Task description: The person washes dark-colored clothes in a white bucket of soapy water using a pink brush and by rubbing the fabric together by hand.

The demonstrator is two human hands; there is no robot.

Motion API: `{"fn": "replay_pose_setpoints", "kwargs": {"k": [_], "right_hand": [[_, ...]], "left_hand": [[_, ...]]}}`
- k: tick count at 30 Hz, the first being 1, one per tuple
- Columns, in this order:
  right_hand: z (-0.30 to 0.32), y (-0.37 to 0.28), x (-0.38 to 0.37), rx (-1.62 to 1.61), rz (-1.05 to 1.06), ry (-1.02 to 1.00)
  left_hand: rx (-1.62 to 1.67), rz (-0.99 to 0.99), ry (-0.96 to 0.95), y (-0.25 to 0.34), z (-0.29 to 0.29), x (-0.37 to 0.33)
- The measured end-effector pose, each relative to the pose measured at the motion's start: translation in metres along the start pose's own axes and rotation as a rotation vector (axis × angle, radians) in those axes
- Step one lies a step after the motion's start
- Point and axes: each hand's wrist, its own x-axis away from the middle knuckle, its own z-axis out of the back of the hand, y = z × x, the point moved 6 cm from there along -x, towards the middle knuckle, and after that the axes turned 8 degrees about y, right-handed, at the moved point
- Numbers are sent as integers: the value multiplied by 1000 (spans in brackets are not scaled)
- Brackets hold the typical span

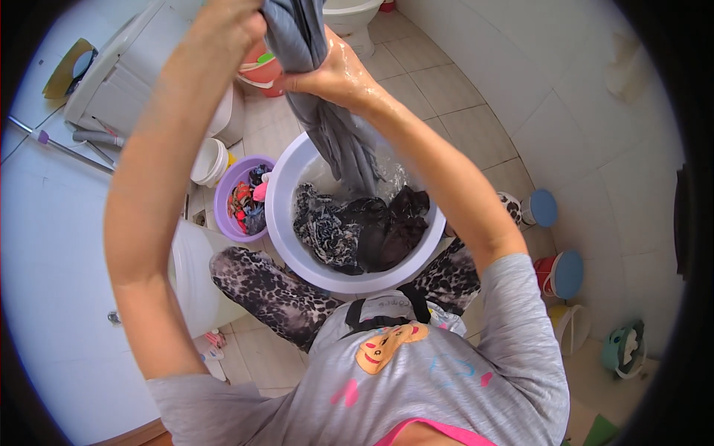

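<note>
A long grey wet cloth [301, 37] hangs in twisted folds above a large pale lavender basin [277, 249], its lower end dipping inside. My right hand [338, 74] is wrapped round the cloth, with wet drops or suds on its skin. Higher up, at the top edge of the picture, my left hand [234, 26] is closed at the upper part of the same cloth; its fingertips are partly out of view. Below in the basin lie a black-and-white patterned garment [323, 230] and a dark wet garment [398, 230], with water around them.
A purple tub [222, 201] of coloured clothes stands left of the basin, near a white bucket [208, 162]. Behind are a red bucket [262, 72], a washing machine [123, 97] and a toilet [361, 33]. Several lidded buckets [567, 275] line the right wall.
</note>
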Motion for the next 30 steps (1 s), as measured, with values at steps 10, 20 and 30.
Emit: {"fn": "replay_pose_setpoints", "kwargs": {"k": [10, 20, 30], "right_hand": [[-15, 140, 144, 79, -518, 44], [-32, 142, 276, -89, -943, -177], [42, 159, 207, 122, -660, -270]], "left_hand": [[1621, 320, -302, -83, 32, -39], [1154, 1203, 376, -53, -28, 62], [1415, 1402, 247, 48, -143, 148]]}}
